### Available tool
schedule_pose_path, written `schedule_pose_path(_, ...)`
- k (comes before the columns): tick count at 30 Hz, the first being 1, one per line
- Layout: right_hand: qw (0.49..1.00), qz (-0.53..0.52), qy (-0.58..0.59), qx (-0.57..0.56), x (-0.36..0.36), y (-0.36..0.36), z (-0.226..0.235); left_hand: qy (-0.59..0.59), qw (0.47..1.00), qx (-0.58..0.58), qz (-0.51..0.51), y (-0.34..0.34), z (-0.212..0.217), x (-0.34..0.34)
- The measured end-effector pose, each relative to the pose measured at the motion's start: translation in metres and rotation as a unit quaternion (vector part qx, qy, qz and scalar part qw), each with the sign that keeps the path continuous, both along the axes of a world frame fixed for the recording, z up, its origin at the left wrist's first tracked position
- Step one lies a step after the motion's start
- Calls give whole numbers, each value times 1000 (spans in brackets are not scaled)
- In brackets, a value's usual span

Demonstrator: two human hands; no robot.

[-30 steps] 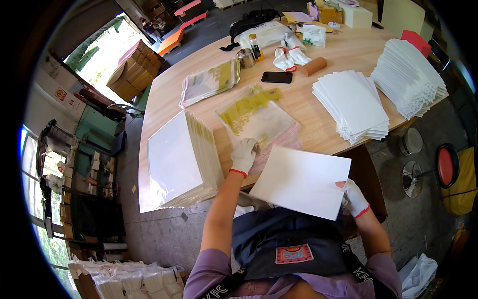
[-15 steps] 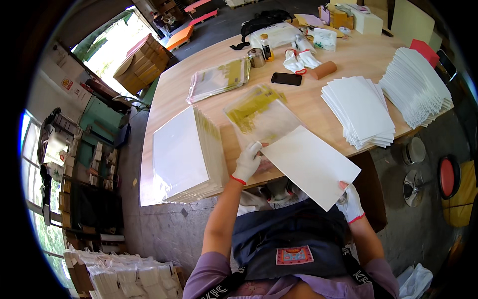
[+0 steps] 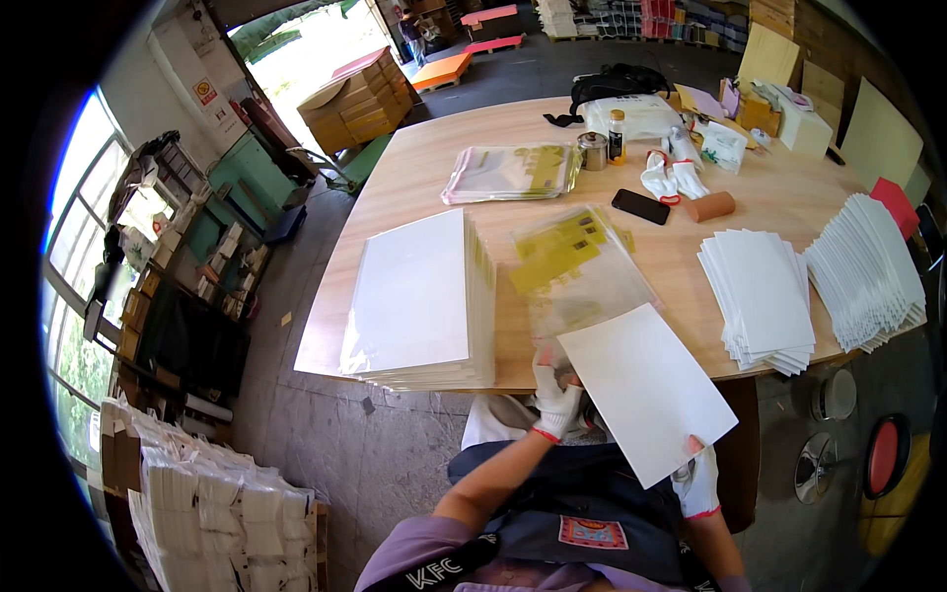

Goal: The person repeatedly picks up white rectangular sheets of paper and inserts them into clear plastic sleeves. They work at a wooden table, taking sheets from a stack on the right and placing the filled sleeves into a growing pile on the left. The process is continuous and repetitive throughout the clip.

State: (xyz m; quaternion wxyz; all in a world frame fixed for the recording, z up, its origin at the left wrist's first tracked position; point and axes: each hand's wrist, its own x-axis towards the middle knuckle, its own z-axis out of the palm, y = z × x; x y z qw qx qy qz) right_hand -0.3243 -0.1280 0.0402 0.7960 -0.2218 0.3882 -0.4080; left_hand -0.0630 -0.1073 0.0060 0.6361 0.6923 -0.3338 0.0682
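Note:
My right hand [image 3: 696,481], in a white glove with bare fingertips, grips the near right corner of a white rectangular board [image 3: 646,390], thumb on top. The board is tilted, its far edge over the near end of a clear plastic bag [image 3: 582,286] with a yellow-green printed band. My left hand [image 3: 557,403], gloved the same way, is closed at the bag's near end, beside the board's left edge. Its fingers seem to pinch the bag's edge; the exact grip is partly hidden.
Left of the bag stands a tall stack of boards in clear bags [image 3: 409,296]. More flat bags [image 3: 513,173] lie behind. Two white board stacks [image 3: 758,296] [image 3: 863,271] sit at right. A phone [image 3: 641,205], brown roll [image 3: 710,205], spare gloves [image 3: 674,178], metal canister [image 3: 592,151] and bottle [image 3: 617,138] lie farther back.
The view has swung left, so the table sits lower and farther right. My left hand has drawn back toward my body. The board remains in my right hand, its far end by the bag.

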Motion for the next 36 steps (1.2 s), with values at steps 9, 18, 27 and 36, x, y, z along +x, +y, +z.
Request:
schedule_pose_path(9, 984, 168, 51, -25, 9, 26, 26, 769, 500, -139, -373, -8, -67, -50)
schedule_pose_path(18, 966, 123, -199, 106, 111, -20, -59, 517, 830, 70, -199, 21, -86, -77)
schedule_pose_path(27, 803, 383, 301, -344, 134, -12, -12, 517, 817, 134, -217, 94, -45, 6)
schedule_pose_path(36, 400, 338, 461, -717, 187, 4, -25, 402, 861, 154, -269, 100, -44, 38)
